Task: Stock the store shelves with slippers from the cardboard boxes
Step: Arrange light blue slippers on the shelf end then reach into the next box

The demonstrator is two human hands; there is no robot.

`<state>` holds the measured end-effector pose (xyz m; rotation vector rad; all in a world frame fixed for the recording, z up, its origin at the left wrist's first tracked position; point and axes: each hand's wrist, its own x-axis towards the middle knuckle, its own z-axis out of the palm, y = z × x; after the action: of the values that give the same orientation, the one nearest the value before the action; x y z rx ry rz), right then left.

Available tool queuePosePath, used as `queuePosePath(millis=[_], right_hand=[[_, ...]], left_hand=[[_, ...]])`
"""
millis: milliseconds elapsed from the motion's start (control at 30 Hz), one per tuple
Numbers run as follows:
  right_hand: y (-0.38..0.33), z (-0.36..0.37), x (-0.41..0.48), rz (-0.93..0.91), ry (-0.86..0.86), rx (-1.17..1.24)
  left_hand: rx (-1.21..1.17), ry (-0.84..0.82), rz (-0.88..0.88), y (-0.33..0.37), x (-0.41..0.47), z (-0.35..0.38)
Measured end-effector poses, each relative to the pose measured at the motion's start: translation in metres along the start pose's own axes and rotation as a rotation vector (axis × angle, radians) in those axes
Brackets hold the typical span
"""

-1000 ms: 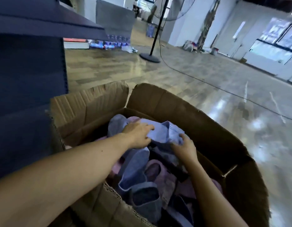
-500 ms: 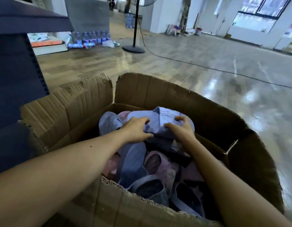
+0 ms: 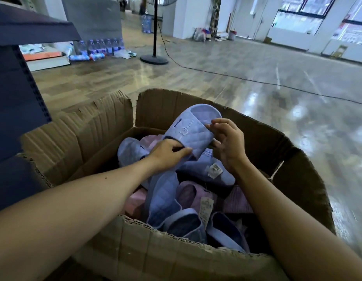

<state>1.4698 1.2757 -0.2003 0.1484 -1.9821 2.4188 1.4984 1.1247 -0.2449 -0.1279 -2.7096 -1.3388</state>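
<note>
our left grip (image 3: 166,157) pinches the near end of the blue slipper (image 3: 196,134), and our right grip (image 3: 226,142) curls round its right edge. the slipper sits just above the pile in the cardboard box (image 3: 90,136), long axis tilting up and away. the shelf (image 3: 11,98) lies left, nearer the left grip, so we judge the carry goes there.

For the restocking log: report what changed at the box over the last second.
Both hands lifted the light blue slipper off the pile in the cardboard box, its upper end tilted toward the far wall. The left hand grips its lower end; the right hand pinches its strap edge. The box and the other slippers in it stayed put.
</note>
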Motion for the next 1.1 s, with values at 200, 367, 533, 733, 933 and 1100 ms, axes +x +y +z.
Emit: queuePosePath(millis=[200,367,533,733,933,1100], right_hand=[[0.028,-0.026,-0.002,0.391,-0.039,-0.811],[0.041,-0.019,-0.045,0.943,-0.665,-1.364],[0.05,-0.02,-0.05,0.825,-0.622,-1.363],[0.055,-0.033,-0.053,0.752,-0.534,-1.466],[0.054,-0.032,-0.051,0.729,-0.28,-1.013],[0.041,-0.027,-0.066,0.913,-0.216,-0.821]], left_hand=[[0.099,0.167,-0.009,0.006,0.0,-0.003],[0.102,0.279,0.043,0.014,-0.007,0.001],[0.107,0.355,0.093,0.018,-0.013,-0.006],[0.016,0.442,0.14,0.026,-0.017,-0.013],[0.003,0.429,0.154,0.033,-0.034,-0.016],[0.011,0.438,0.134,0.031,-0.048,-0.02]])
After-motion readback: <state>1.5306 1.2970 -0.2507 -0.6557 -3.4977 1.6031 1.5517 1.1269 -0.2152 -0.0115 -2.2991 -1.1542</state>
